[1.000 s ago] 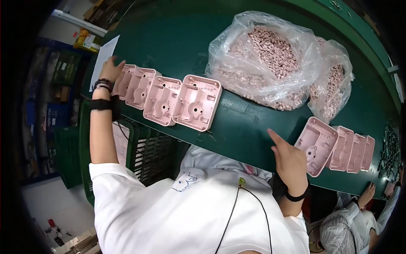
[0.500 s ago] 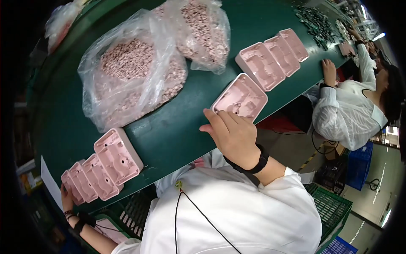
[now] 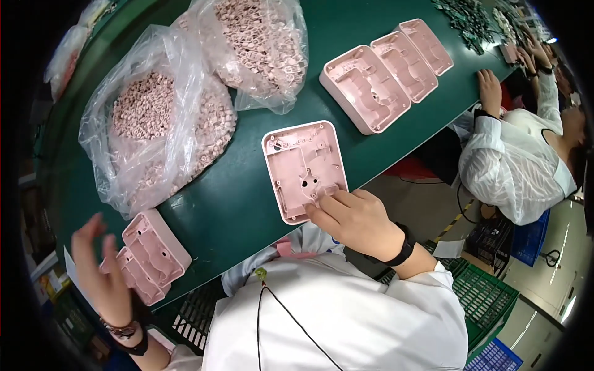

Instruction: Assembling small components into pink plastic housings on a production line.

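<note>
While the right hand [image 3: 356,222] is resting on the near edge of the green table [image 3: 247,204], its fingers [image 3: 325,213], held close together, are pressing on the lower right corner of a single pink plastic housing shell [image 3: 303,170]. This shell is lying alone, open side up, near the middle of the table's front edge, showing its inner ribs and a round hole. The hand is not lifting it; the shell is lying flat on the surface. A black wristband is sitting on that wrist.

The left hand [image 3: 102,272] is hovering at the far left, fingers spread and slightly curled, gripping nothing, just beside a stack of pink shells [image 3: 148,253] that is overlapping at the table's corner. At least two shells are showing in that stack; any further ones are hidden. Dark bands are circling the left wrist.

Farther along the table, to the right, three more pink shells [image 3: 387,71] are lying in an overlapping row, open sides up. Behind the single shell, two clear plastic bags of small pinkish parts are sitting side by side: the larger bag [image 3: 154,130] to the left and the second bag [image 3: 260,46] touching it. A heap of dark green parts [image 3: 470,18] is lying at the far right end of the table.

A co-worker in a white top [image 3: 520,167] is sitting at the right, one hand [image 3: 490,89] resting on the table edge.
</note>
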A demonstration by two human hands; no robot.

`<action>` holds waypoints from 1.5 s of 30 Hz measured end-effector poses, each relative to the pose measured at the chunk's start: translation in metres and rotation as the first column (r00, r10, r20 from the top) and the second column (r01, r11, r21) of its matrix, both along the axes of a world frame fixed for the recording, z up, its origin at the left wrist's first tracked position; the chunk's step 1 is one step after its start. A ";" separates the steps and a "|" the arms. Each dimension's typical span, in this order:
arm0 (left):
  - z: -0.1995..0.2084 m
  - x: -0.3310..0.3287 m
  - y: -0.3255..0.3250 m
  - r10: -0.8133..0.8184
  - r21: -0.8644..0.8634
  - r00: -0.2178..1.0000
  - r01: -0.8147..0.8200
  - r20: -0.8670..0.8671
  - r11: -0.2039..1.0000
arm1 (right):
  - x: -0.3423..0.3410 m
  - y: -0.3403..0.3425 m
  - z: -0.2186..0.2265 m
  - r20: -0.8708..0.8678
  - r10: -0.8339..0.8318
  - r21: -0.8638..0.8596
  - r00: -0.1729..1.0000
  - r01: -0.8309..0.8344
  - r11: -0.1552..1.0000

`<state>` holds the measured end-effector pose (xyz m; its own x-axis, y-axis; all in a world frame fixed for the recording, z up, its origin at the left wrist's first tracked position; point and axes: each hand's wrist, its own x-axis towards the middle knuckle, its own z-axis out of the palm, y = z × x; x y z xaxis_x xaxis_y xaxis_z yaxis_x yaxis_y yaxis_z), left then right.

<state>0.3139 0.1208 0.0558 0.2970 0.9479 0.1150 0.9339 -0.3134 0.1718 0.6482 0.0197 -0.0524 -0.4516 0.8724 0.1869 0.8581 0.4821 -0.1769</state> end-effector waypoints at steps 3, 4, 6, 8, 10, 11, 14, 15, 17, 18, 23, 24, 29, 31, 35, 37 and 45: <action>-0.022 0.104 0.005 -0.486 -0.066 0.864 0.497 0.136 0.865 | 0.012 -0.005 0.005 -0.015 0.041 -0.033 0.999 -0.042 0.999; -0.025 0.117 0.003 -0.541 -0.084 0.827 0.557 0.155 0.827 | 0.007 -0.007 0.010 -0.031 0.069 -0.019 0.997 -0.070 0.997; -0.042 0.136 0.007 -0.609 0.003 0.786 0.612 0.101 0.791 | 0.001 -0.011 0.010 -0.042 0.104 -0.003 0.994 -0.104 0.995; -0.054 0.152 0.021 -0.626 0.040 0.778 0.625 0.055 0.780 | 0.000 -0.011 0.006 -0.040 0.102 -0.006 0.994 -0.102 0.995; -0.060 0.166 0.028 -0.650 0.080 0.760 0.647 0.015 0.758 | 0.001 -0.012 0.008 -0.034 0.094 -0.008 0.995 -0.094 0.996; -0.062 0.171 0.030 -0.673 0.056 0.740 0.672 -0.006 0.739 | 0.002 -0.012 0.008 -0.045 0.092 -0.018 0.995 -0.093 0.995; -0.068 0.182 0.035 -0.717 0.012 0.695 0.718 -0.050 0.696 | 0.003 -0.013 0.010 -0.065 0.088 -0.030 0.994 -0.090 0.996; -0.072 0.184 0.037 -0.727 0.021 0.684 0.729 -0.066 0.684 | 0.004 -0.014 0.010 -0.072 0.092 -0.043 0.993 -0.095 0.995; -0.078 0.192 0.044 -0.751 0.055 0.654 0.756 -0.095 0.652 | 0.008 -0.011 0.009 -0.073 0.090 -0.062 0.993 -0.095 0.994; -0.078 0.196 0.046 -0.757 0.072 0.647 0.763 -0.093 0.643 | 0.009 -0.011 0.010 -0.059 0.080 -0.053 0.995 -0.083 0.995; -0.076 0.221 0.062 -0.806 0.095 0.558 0.829 -0.198 0.551 | 0.022 0.002 0.017 -0.041 0.047 -0.033 0.998 -0.048 0.998; -0.075 0.226 0.067 -0.815 0.089 0.529 0.847 -0.234 0.524 | 0.025 0.006 0.019 -0.059 0.047 -0.035 0.997 -0.049 0.998; -0.089 0.218 0.069 -0.837 0.038 0.530 0.847 -0.133 0.531 | 0.021 0.008 -0.003 -0.119 0.065 -0.028 0.991 -0.069 0.997; -0.080 0.224 0.071 -0.834 0.014 0.532 0.844 -0.147 0.536 | 0.024 0.012 -0.004 -0.268 0.143 -0.080 0.953 -0.169 0.982; -0.062 0.225 0.065 -0.861 0.025 0.507 0.862 -0.031 0.506 | 0.027 0.003 -0.001 -0.245 0.136 -0.137 0.960 -0.173 0.975; -0.057 0.225 0.067 -0.822 0.062 0.567 0.820 0.045 0.569 | 0.025 0.011 -0.005 -0.255 0.135 -0.107 0.957 -0.167 0.980; -0.047 0.196 0.030 -0.398 -0.017 0.592 0.572 0.700 0.820 | 0.018 0.035 0.000 -0.370 0.077 0.125 0.926 -0.033 0.992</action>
